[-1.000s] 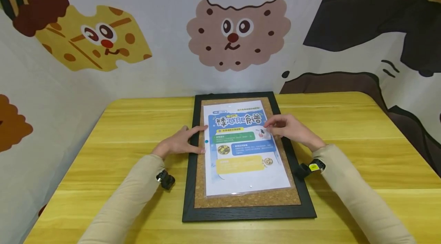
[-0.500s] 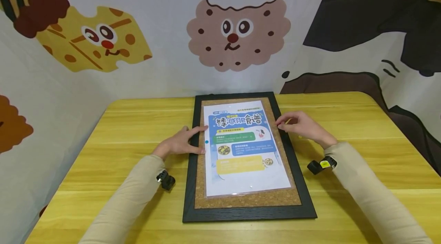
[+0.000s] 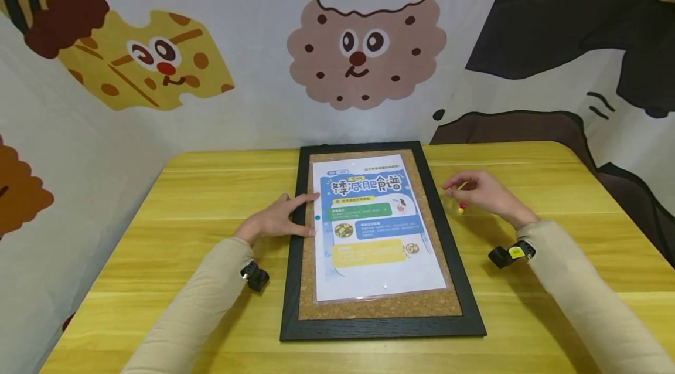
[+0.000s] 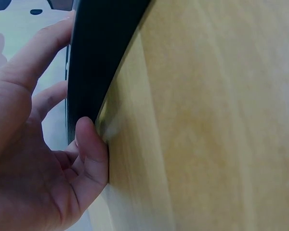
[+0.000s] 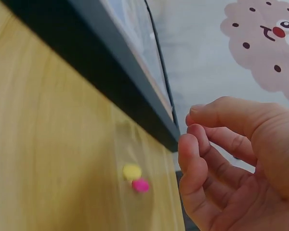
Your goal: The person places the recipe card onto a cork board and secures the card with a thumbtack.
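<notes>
A laminated poster lies on a cork board with a black frame. My left hand reaches over the left frame bar, index finger and thumb spread, fingertips at the poster's left edge. Between those fingertips sits a blue thumbtack. Small tack heads also show at the poster's top and bottom. Off the frame's right side, my right hand hovers with bent fingers, nothing visible in its grasp in the right wrist view. By it on the table lie a yellow tack and a pink tack.
The board rests on a yellow wood-grain table, its far end near a white cloth backdrop with cartoon prints. Black wrist cameras are strapped to both sleeves, the right one low over the table.
My right hand has moved right, from over the poster's right edge to beside the frame near the tacks. The left hand and the poster have stayed put.
</notes>
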